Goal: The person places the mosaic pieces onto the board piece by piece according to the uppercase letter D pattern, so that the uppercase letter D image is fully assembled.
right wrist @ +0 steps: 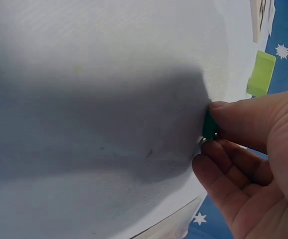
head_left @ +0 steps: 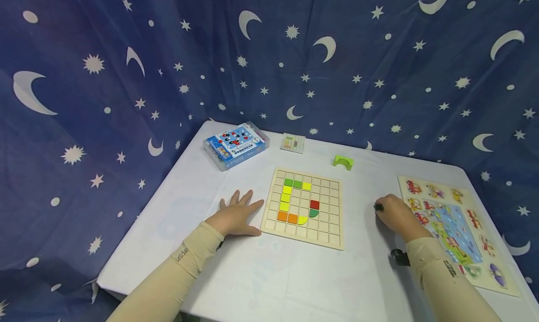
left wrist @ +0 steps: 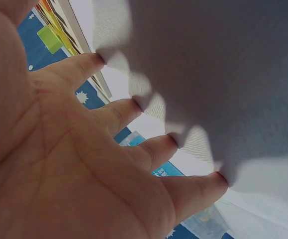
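A wooden grid board (head_left: 328, 240) lies on the white table with small coloured tiles in some cells: green, yellow and orange squares, a red square (head_left: 314, 204), a yellow rounded tile (head_left: 302, 220) and a green rounded tile (head_left: 313, 213). Beside its left edge my left hand (head_left: 237, 215) rests on the cloth, fingers spread and fingertips touching it. Right of the board, my right hand (head_left: 397, 216) pinches a small green piece (right wrist: 210, 125) between thumb and fingers, close to the tabletop. Its full shape is partly hidden by the fingers.
A green arch block (head_left: 343, 162) stands behind the board. Farther back are a small pattern card (head_left: 292, 143) and a plastic box (head_left: 236, 145) with a blue label. A wooden picture puzzle (head_left: 484, 247) lies at right, partly under the right arm. A starry blue curtain (head_left: 269, 55) hangs behind.
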The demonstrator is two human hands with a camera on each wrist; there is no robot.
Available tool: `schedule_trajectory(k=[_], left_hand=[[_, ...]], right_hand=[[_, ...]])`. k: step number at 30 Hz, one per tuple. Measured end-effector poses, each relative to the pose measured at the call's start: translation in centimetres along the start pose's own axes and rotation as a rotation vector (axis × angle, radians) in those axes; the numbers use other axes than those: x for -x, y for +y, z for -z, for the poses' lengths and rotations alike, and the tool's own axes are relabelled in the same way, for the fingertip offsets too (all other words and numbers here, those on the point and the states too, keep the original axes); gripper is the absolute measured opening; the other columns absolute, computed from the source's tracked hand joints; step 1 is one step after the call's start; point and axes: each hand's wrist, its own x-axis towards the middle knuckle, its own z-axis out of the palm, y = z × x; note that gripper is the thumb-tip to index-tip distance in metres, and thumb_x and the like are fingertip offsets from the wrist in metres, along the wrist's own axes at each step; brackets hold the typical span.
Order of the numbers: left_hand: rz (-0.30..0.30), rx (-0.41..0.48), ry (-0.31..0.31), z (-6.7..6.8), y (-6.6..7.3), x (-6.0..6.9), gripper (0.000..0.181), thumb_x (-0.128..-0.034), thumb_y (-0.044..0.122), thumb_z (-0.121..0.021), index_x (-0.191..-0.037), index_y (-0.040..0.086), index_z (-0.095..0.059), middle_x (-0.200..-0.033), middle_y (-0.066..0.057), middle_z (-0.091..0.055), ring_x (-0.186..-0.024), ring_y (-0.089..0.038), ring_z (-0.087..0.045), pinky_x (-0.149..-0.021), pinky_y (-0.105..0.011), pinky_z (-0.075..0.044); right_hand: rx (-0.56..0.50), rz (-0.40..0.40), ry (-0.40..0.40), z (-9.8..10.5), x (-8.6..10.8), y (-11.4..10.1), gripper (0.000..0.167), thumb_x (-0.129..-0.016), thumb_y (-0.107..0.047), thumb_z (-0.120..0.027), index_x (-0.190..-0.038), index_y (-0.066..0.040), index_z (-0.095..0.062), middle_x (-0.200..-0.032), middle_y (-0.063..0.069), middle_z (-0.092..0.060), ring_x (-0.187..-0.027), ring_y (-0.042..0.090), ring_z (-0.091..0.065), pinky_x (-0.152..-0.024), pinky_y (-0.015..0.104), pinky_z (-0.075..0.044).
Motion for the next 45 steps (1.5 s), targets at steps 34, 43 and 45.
schedule_trajectory(k=[34, 43, 45], left_hand=[[0.01, -0.004, -0.003, -0.3, -0.6, 0.1, 0.091, -0.0789, 0.056, -0.076, -0.155, 0.027, -0.035, -0.164, -0.015, -0.016, -0.147, -0.051, -0.008, -0.106, -0.079, -0.015], [-0.008, -0.01, 0.008, -0.1, -0.1, 0.1, 0.089, -0.0798, 0.055, -0.076, -0.155, 0.027, -0.036, -0.164, -0.016, -0.017, -0.148, -0.051, -0.008, -0.106, -0.079, -0.017], [-0.007, -0.008, 0.007, 0.0, -0.1, 0.1, 0.089, -0.0798, 0.055, -0.076, -0.155, 0.027, -0.036, -0.164, -0.016, -0.016, -0.148, -0.051, -0.008, -0.106, -0.079, -0.016]], right_hand=[[-0.078, 0.312, 0.224, -2.5, -0.8, -11.1, 0.034, -0.092, -0.02, -0.071, -0.118, 0.001, -0.067, -0.111, 0.014, -0.064, -0.104, 0.029, -0.063, -0.092, 0.046, -0.053], [-0.066, 0.374, 0.261, -3.4, -2.1, -12.6, 0.031, -0.092, -0.022, -0.072, -0.116, -0.002, -0.069, -0.109, 0.012, -0.066, -0.1, 0.028, -0.065, -0.091, 0.045, -0.054], [-0.061, 0.372, 0.266, -3.4, -2.2, -12.8, 0.031, -0.092, -0.023, -0.072, -0.115, -0.003, -0.07, -0.109, 0.013, -0.066, -0.101, 0.028, -0.065, -0.091, 0.046, -0.054]])
